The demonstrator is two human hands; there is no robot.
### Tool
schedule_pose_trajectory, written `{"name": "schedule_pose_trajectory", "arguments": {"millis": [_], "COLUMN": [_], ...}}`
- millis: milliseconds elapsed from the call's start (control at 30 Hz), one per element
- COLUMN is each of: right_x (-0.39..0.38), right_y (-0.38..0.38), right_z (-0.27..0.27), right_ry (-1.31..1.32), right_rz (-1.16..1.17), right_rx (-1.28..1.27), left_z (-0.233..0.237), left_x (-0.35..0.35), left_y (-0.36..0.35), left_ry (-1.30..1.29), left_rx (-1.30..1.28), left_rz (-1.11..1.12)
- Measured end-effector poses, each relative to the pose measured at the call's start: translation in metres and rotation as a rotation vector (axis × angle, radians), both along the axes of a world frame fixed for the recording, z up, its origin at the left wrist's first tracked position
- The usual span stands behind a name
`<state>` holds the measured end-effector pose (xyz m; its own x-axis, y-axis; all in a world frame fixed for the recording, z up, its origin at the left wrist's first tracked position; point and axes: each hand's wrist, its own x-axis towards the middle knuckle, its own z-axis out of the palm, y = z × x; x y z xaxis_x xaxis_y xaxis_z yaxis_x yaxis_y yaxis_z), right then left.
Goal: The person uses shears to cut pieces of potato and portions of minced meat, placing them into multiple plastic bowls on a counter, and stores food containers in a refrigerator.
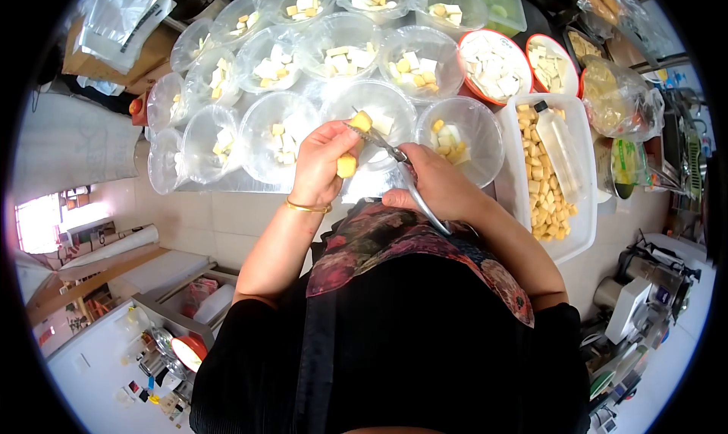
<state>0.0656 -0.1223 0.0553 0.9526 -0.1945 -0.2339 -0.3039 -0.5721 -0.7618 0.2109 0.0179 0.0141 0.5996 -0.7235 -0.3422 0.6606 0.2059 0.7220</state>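
My left hand (322, 149) is closed around golden-yellow food pieces; one yellow cube (360, 121) sticks up at the fingertips, and another yellow piece (346, 166) shows below the fingers. In my right hand (436, 180) is a pair of metal scissors (399, 155), its blades pointing up and left to the upper cube. Both hands are over the near edge of a clear plastic bowl (402, 100) with white pieces in it. To the right stands another clear bowl (485, 157) with yellow and white pieces; on the left is a similar clear bowl (254, 142).
Rows of clear bowls cover the table. At the right, a white bin (584, 233) holds many yellow cubes and a clear bottle (557, 149). Behind it are red-rimmed bowls of white slices (493, 64) and pale pieces (547, 64). Plastic bags (125, 17) lie at upper left.
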Motion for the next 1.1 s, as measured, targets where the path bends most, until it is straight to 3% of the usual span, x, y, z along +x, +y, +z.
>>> {"name": "schedule_pose_trajectory", "arguments": {"millis": [500,700,800,900,1100], "right_x": [-0.01,-0.011,-0.009,-0.011,-0.022], "right_y": [0.012,0.013,0.008,-0.002,-0.017], "right_z": [-0.003,-0.012,-0.009,0.01,0.006], "right_ry": [-0.037,-0.021,0.104,0.123,0.057], "right_rz": [-0.053,-0.009,-0.041,-0.19,-0.217], "right_rx": [0.057,-0.078,-0.027,0.082,-0.019], "left_z": [0.0,-0.003,-0.008,-0.006,0.001], "left_x": [-0.001,-0.002,0.003,0.016,0.031], "left_y": [0.011,0.011,0.008,0.009,-0.002], "left_ry": [-0.165,-0.155,-0.222,-0.168,0.257], "left_rx": [0.202,0.336,0.435,0.409,0.224], "left_rz": [-0.024,-0.089,-0.093,-0.145,-0.302]}}
